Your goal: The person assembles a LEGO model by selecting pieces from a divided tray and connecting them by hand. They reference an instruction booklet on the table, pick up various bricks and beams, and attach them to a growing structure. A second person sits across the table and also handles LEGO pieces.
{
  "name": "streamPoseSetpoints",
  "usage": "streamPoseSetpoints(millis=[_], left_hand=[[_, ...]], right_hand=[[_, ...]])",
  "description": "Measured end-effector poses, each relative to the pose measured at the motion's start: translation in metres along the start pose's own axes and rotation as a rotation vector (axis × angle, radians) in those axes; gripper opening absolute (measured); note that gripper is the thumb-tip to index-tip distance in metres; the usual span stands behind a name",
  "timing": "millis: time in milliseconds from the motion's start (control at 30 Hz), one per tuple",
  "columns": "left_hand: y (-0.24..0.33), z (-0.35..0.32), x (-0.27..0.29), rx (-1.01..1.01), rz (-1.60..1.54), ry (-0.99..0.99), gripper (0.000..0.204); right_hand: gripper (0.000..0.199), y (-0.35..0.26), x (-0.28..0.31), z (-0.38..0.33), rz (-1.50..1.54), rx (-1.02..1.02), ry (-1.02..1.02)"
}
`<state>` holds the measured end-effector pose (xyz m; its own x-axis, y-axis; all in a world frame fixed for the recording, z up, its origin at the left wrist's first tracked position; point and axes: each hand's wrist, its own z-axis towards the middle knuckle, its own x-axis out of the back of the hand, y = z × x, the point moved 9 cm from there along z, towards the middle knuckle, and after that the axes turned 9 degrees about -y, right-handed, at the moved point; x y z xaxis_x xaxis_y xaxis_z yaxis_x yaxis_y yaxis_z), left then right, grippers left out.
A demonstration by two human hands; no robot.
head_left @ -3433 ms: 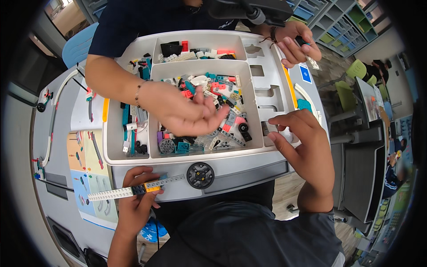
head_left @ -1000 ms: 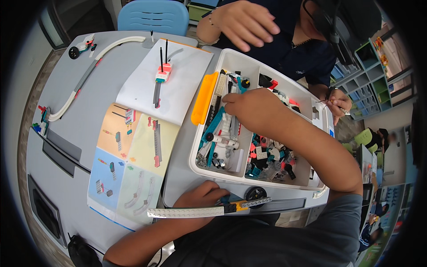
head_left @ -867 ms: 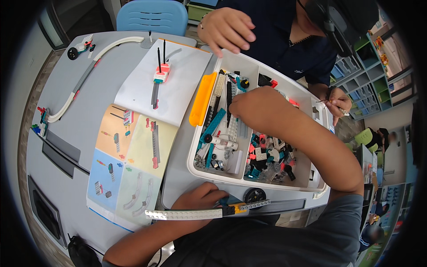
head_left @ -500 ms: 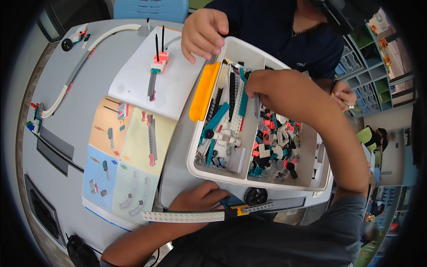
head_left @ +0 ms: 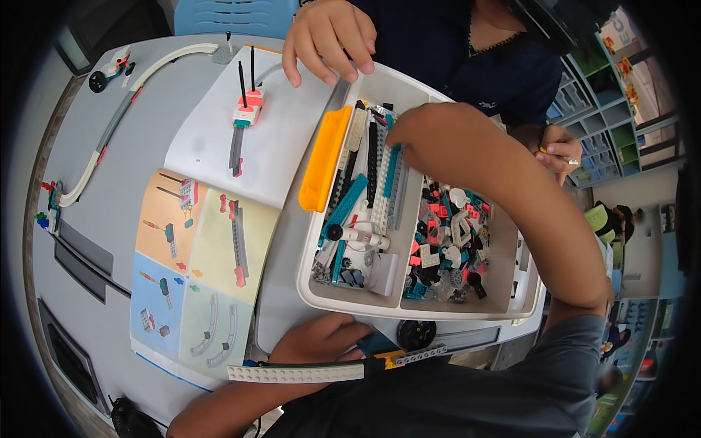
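Observation:
My left hand point(head_left: 319, 340) is at the near table edge, fingers closed round a brick model with a long white curved studded beam point(head_left: 296, 372), a yellow joint and a black wheel point(head_left: 416, 335). Its gripping point is partly hidden. My right hand point(head_left: 434, 135) reaches over the white parts bin point(head_left: 350, 301), into its left compartment. Its fingertips are hidden behind the hand, near grey and teal beams point(head_left: 337, 209). Beside the divider, the right compartment holds many small pink, white, teal and black pieces point(head_left: 449, 248).
Another person's hand point(head_left: 332, 40) rests at the bin's far rim; their other hand point(head_left: 558, 151) pinches something small. Left of the bin's yellow handle point(head_left: 324, 159) lies an open picture booklet point(head_left: 212, 139). A curved track point(head_left: 109, 128) and a wheeled model point(head_left: 109, 69) lie farther left.
My right hand has shifted slightly left over the bin's left compartment. The whole view has moved a little. My left hand still holds the brick model.

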<state>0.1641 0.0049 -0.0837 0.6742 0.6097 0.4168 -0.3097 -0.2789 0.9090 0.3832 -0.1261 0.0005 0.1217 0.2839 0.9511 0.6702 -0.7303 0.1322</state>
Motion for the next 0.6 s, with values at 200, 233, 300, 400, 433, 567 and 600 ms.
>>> streamPoseSetpoints(millis=[200,233,300,400,433,567,600], left_hand=[[-0.002,0.0,-0.001,-0.021,-0.015,-0.012,0.033],[-0.002,0.0,-0.002,-0.01,-0.018,-0.021,0.032],[-0.002,0.0,-0.002,0.015,-0.022,-0.035,0.032],[-0.005,0.0,-0.004,0.017,-0.026,-0.034,0.032],[-0.006,0.0,-0.005,0.023,-0.03,-0.036,0.032],[-0.004,0.0,-0.004,0.032,-0.008,-0.042,0.032],[-0.002,0.0,-0.002,0.035,0.006,-0.036,0.032]], right_hand=[[0.024,0.025,-0.023,0.02,-0.175,-0.129,-0.231],[0.024,0.025,-0.02,0.02,-0.098,-0.105,-0.208],[0.026,0.027,-0.011,0.018,0.054,-0.05,-0.155],[0.024,0.05,0.005,0.008,0.135,-0.14,-0.054],[0.024,0.053,0.007,0.007,0.091,-0.151,-0.033],[0.025,0.056,0.003,0.009,0.035,-0.229,-0.071],[0.026,0.053,0.0,0.014,0.053,-0.248,-0.111]])
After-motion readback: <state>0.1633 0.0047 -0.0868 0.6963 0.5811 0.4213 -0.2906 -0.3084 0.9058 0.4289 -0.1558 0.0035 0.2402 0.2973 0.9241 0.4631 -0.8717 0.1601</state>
